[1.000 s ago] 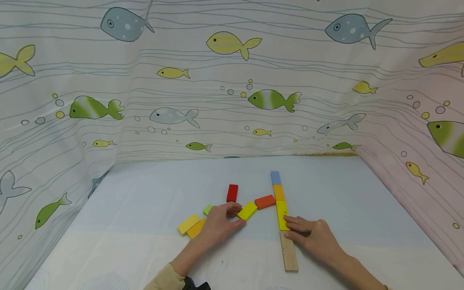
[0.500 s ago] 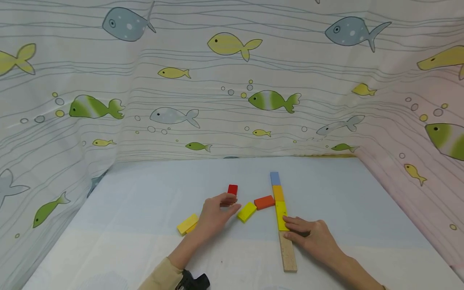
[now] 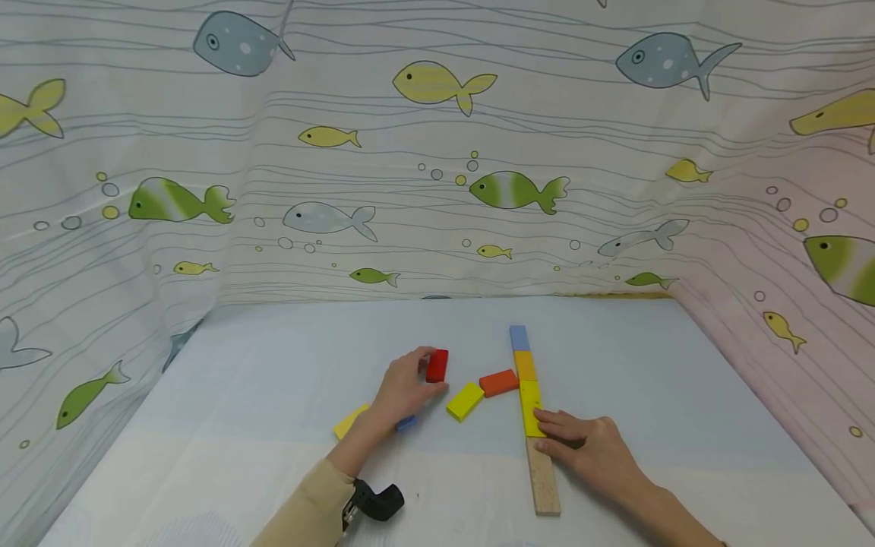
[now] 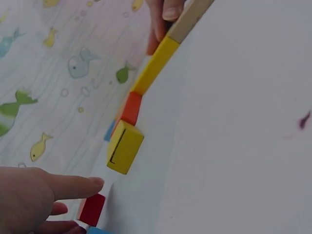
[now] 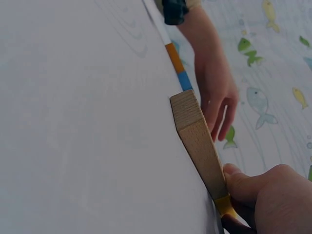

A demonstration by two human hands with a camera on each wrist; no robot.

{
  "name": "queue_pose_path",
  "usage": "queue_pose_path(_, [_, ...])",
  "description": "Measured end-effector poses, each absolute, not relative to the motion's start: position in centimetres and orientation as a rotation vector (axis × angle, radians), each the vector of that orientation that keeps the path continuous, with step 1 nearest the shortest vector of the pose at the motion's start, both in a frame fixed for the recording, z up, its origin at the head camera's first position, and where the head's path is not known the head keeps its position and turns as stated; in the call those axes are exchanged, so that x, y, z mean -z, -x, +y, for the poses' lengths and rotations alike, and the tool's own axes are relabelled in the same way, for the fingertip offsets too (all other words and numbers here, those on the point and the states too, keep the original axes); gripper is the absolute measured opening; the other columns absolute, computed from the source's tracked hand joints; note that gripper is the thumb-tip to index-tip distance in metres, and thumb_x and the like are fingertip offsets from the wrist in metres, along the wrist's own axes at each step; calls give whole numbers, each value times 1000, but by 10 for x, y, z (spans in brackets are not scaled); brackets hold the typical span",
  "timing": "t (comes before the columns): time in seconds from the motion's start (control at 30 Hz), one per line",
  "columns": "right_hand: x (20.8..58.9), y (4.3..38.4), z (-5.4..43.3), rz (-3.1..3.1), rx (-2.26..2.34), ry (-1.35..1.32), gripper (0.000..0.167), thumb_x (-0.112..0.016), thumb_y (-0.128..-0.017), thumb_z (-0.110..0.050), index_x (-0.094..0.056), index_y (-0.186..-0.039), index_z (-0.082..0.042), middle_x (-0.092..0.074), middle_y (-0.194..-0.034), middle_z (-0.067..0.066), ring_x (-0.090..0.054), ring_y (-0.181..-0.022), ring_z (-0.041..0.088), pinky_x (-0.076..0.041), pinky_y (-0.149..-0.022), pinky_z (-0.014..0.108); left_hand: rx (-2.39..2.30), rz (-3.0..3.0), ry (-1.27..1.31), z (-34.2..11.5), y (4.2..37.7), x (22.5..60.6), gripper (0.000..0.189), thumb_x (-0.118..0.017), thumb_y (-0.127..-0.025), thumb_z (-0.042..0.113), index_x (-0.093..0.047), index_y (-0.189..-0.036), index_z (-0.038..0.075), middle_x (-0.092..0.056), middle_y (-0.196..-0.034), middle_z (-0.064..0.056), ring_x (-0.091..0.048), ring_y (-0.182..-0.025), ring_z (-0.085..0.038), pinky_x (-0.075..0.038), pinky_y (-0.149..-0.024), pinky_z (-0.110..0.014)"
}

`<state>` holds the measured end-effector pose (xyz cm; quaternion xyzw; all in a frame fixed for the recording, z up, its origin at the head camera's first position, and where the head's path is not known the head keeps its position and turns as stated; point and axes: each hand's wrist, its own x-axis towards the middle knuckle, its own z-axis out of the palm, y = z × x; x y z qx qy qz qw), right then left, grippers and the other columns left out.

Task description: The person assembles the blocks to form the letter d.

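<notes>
See left hand (image 3: 403, 391) now shifted forward to the red block (image 3: 438, 366), left of and beyond the wooden plank (image 3: 544, 479); cannot tell whether pinching, best close squarely. Spare the black-lined yellow block (image 4: 129, 151) nearer the plank, no writing legible. Keep right hand (image 3: 598, 448) resting at the plank's far end, fingertips and thumb apart.

No words, numbers or brand names can be read; a yellow block (image 4: 129, 148) bears a thin, bent dark line (image 4: 118, 145), its meaning unclear.
</notes>
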<state>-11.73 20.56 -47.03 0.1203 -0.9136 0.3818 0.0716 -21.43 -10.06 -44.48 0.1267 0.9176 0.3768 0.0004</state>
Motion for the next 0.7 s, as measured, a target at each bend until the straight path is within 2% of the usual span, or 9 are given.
queue_pose_path(0.27, [473,118,205,-2721,-1120,-405,37,-84,-78,-39,-79,-110,-20,-72,-114,-15,-67,-114,22,-54,-95,48,-1153,2835,-364,-100,222,441,63,-79,-85,19,-52,-140,2,-64,-129,-17,-59,-115,-32,-51,-101,-47])
queue_pose_path(0.7, [471,118,206,-2735,-1125,-379,38,-84,-78,-41,-78,-110,-22,-71,-114,-19,-66,-116,17,-54,-97,45,-1158,2834,-360,-101,224,443,61,-79,-86,22,-55,-138,2,-65,-128,-17,-61,-116,-32,-51,-101,-46])
